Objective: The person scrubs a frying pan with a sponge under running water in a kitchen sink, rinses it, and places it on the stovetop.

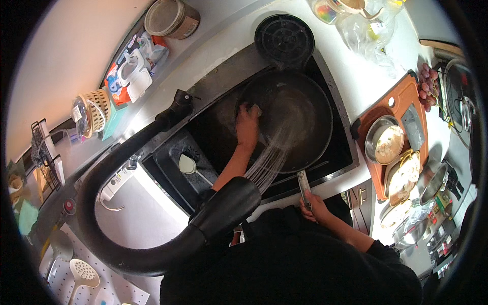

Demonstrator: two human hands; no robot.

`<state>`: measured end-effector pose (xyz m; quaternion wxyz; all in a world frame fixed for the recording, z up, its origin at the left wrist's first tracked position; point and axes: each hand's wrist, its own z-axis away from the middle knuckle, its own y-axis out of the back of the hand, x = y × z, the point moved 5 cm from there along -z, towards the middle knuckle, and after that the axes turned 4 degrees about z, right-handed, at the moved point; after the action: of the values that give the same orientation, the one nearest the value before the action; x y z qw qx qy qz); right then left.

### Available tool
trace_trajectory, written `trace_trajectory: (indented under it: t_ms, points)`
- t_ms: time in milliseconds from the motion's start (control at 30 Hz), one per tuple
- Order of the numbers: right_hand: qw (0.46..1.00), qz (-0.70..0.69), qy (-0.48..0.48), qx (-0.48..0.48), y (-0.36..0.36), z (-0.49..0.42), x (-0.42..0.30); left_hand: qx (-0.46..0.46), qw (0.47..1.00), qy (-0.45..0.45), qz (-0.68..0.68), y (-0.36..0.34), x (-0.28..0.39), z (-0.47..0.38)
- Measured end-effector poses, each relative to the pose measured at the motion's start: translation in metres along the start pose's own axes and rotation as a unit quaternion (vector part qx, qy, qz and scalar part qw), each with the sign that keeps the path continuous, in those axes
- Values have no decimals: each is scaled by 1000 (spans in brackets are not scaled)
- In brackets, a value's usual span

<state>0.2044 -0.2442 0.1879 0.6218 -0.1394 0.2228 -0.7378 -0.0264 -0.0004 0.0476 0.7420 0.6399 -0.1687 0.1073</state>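
Observation:
A large dark frying pan (pixel 305 141) lies tilted over the black sink (pixel 213 118), its metal handle towards my body. My right hand (pixel 315 207) is closed round the end of that handle. At the pan's left rim, my left hand (pixel 248 124) has bent fingers on a small pale thing, perhaps a scrubber, too hidden to name surely. Water sprays in thin streams from the black faucet head (pixel 232 198) into the pan. A white ladle (pixel 187 164) rests in the black basin insert left of my left arm.
The thick black faucet hose (pixel 91 213) arches at the left. A round black lid or drain cover (pixel 284 41) lies behind the pan. On the right, an orange cutting board (pixel 366 122) holds metal bowls and plates of sliced food; grapes (pixel 427 87) lie beyond it.

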Motion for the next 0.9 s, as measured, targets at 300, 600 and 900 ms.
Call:
trace_trajectory:
  t_ms: [300, 600, 900]
  points:
    - [1000, 7, 1, 0, -1, 2, -5, -61, 996, -39, 45, 9, 16, 33]
    - [1000, 3, -16, 8, 2, 0, -5, -32, 995, -95, -29, 4, 13, 17]
    - [1000, 19, -13, 15, 5, 1, -3, -69, 993, -92, 22, -20, 15, 34]
